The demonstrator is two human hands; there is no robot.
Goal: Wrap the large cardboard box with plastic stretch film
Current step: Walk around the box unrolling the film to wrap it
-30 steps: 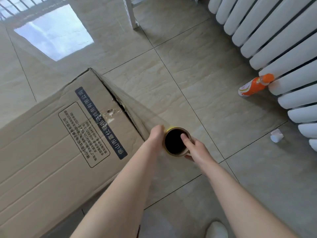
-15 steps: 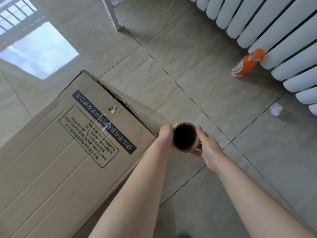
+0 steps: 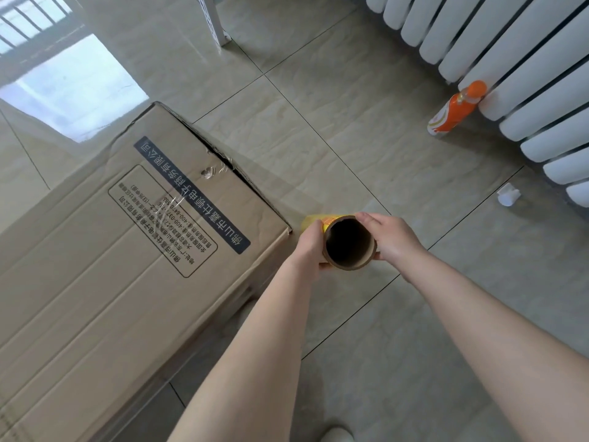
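The left hand [image 3: 310, 242] and the right hand [image 3: 390, 236] clasp the film roll [image 3: 347, 242] from either side, its open cardboard core facing the camera and a yellow label showing on its far part. The roll sits just beside the near corner of the large cardboard box [image 3: 105, 266], which lies on the tiled floor [image 3: 350, 122], with clear film [image 3: 271, 186] stretched from the roll along the box's side. Well apart stand an orange bottle [image 3: 454, 110], touching the white radiator [image 3: 526, 74], and a small white object [image 3: 508, 194].
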